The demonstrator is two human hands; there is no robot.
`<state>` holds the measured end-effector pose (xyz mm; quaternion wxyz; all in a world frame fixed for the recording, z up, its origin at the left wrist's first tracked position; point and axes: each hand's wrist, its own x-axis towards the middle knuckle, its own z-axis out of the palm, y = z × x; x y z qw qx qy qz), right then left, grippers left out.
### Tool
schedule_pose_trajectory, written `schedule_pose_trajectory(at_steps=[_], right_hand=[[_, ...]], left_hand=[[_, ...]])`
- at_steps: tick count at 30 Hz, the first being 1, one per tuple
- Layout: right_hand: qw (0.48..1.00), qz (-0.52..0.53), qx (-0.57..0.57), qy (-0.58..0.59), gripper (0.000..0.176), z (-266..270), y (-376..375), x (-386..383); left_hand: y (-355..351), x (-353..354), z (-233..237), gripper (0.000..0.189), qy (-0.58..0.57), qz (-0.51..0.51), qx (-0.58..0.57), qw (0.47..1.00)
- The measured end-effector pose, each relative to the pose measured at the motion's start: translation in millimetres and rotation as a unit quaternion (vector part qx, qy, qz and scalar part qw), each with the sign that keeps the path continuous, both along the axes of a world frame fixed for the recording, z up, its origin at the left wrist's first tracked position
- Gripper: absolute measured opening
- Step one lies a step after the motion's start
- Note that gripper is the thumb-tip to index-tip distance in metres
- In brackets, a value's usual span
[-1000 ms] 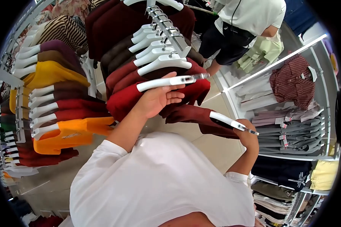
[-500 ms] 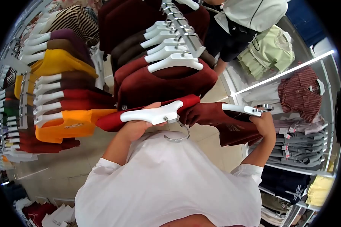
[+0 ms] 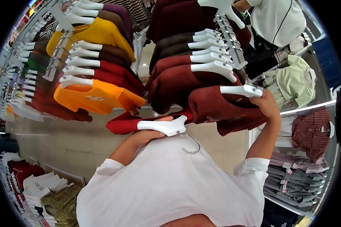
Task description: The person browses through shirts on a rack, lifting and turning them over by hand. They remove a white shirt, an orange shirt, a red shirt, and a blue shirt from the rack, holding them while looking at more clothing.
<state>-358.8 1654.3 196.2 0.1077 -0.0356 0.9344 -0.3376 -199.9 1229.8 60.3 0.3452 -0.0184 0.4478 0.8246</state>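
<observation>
Close to my chest, my left hand [image 3: 146,137] is closed around a white clothes hanger [image 3: 165,127] that carries a red garment [image 3: 122,124]. The metal hook of this hanger points back toward my white shirt. Out to the right, my right hand [image 3: 268,104] grips the hook end of another white hanger [image 3: 235,90], bearing a maroon shirt [image 3: 208,103]. That shirt hangs just in front of the maroon shirts [image 3: 172,85] on the rack, and its lower part lies behind the red garment. My right fingertips are partly hidden.
A metal rack arm [image 3: 233,43] holds several hangers ahead. Left of it, another arm [image 3: 59,55] carries an orange shirt [image 3: 102,97] and a yellow one [image 3: 102,34]. A person in a white top [image 3: 278,22] stands behind the rack. Shelves with grey clothes [image 3: 295,185] are at right.
My view has turned, so the racks appear farther right. My right hand has raised the maroon shirt closer to the rack. The left hand keeps the red garment's hanger near my chest.
</observation>
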Motion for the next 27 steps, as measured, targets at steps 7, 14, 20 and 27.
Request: schedule_pose_trajectory(at_steps=[7, 14, 20, 27], right_hand=[[0.987, 0.088, -0.133, -0.036, 0.024, -11.8, -52.4, -47.8], [0.988, 0.064, -0.122, -0.077, 0.036, -50.7, -63.5, -56.6], [0.986, 0.091, -0.141, -0.009, 0.039, -50.8, -51.3, -45.6], [0.912, 0.046, -0.327, 0.242, 0.042, 11.2, -82.5, -27.2]], left_hand=[[-3.5, 15.9, -55.6, 0.079, 0.108, 0.052, 0.039, 0.992], [-0.5, 20.0, -15.9, 0.067, 0.036, 0.007, -0.001, 0.999], [2.5, 23.7, -6.8, 0.058, 0.0, -0.018, -0.045, 0.999], [11.9, 24.7, 2.5, 0.054, -0.036, -0.035, -0.074, 0.996]])
